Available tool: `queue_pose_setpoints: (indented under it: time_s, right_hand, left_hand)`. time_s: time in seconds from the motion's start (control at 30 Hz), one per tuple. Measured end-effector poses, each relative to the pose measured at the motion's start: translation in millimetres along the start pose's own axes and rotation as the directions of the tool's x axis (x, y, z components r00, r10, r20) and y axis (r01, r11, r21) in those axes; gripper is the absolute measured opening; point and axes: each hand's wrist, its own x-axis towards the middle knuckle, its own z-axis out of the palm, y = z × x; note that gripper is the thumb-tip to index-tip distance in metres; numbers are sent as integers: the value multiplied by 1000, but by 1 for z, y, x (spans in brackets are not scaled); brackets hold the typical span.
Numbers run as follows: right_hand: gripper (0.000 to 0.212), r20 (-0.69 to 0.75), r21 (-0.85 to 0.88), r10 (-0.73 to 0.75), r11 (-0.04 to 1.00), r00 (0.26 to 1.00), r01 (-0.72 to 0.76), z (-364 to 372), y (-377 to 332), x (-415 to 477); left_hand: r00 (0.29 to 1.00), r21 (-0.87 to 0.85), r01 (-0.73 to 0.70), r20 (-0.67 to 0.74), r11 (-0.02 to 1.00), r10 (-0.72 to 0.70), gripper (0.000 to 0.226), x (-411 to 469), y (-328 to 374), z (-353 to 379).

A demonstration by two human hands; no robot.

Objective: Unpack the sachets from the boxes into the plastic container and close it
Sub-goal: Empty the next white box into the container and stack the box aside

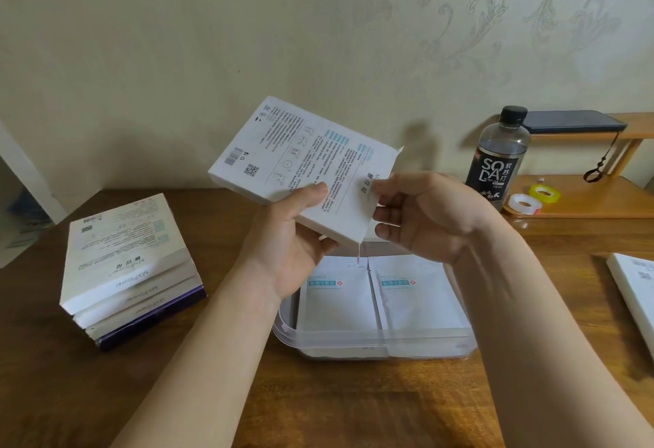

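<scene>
My left hand (295, 235) grips a flat white printed box (300, 161) from below, thumb on its top face, holding it tilted above the container. My right hand (421, 214) pinches the flap at the box's right end with thumb and fingers. Under both hands the clear plastic container (371, 341) stands open on the wooden table, with two rows of white sachets (414, 302) lying in it side by side. A stack of several more boxes (127, 270) lies at the left, the bottom one purple.
A dark soda bottle (495, 161) stands behind the container at right. A low wooden shelf (584, 207) carries two tape rolls (531, 201) and a dark phone (573, 121). Another white box (633, 288) lies at the right edge. The wall is close behind.
</scene>
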Motion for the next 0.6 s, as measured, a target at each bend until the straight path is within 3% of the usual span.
queue_pose_setpoints:
  time_s: [0.17, 0.4, 0.6]
  right_hand:
    - [13, -81, -105, 23, 994, 996, -32, 0, 1, 3]
    - [11, -151, -43, -41, 998, 988, 34, 5, 5, 5]
    - [5, -178, 16, -89, 996, 980, 93, 10, 5, 5]
  left_hand:
    - [997, -12, -2, 72, 1000, 3, 63, 0, -4, 1]
    - [985, -3, 21, 171, 1000, -20, 59, 1, -4, 1]
    - [999, -95, 20, 37, 995, -17, 62, 2, -4, 1]
